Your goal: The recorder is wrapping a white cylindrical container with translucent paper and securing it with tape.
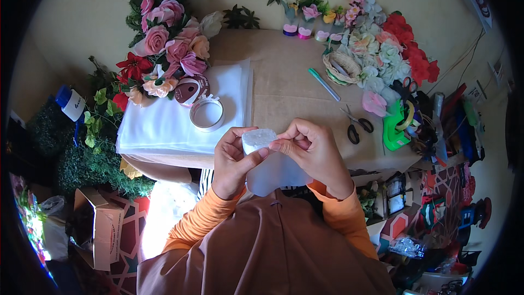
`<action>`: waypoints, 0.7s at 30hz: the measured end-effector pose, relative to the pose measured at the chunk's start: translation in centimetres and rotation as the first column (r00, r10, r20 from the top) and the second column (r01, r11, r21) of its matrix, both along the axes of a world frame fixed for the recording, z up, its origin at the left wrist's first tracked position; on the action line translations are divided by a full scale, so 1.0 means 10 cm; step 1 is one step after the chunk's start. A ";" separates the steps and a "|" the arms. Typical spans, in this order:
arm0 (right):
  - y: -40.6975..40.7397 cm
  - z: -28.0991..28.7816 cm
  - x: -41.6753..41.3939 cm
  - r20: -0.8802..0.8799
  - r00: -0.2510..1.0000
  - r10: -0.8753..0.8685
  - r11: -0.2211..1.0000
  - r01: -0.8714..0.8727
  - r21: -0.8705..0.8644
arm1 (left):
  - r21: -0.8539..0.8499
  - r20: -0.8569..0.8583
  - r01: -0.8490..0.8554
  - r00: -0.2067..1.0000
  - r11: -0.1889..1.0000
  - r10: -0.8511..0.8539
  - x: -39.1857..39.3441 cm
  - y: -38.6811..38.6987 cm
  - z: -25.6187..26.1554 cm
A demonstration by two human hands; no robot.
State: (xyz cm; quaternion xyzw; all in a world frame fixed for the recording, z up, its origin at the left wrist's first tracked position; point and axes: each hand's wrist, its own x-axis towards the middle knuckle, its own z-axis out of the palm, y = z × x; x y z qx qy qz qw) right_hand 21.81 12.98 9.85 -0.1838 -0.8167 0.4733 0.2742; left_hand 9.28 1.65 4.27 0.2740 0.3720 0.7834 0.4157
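Near the table's front edge my left hand [235, 164] grips a small white foam block [259, 139] with a rounded outline. My right hand [313, 147] pinches at the block's right side with thumb and forefinger. A translucent sheet [272, 172] hangs below the block, between both hands, its upper part partly hidden by the fingers. Just beyond my left hand a roll of tape [206, 114] lies on a stack of translucent sheets [163, 131], beside a dark red ribbon spool [191, 90]. Scissors [356, 125] with black handles lie spread on the table to the right of my right hand.
Artificial roses [163, 41] crowd the table's left. A capped pen or cutter [324, 84] lies near a wicker basket [342, 67] and white and red artificial flowers [385, 49]. A green tape dispenser [395, 129] stands at the right edge. Small decorated cups [305, 30] line the back.
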 end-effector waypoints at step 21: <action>0.03 -0.01 0.03 -0.094 0.994 0.063 0.991 -0.074 -0.112 | 0.035 0.112 0.045 0.993 0.998 -0.048 -0.02 0.01 0.01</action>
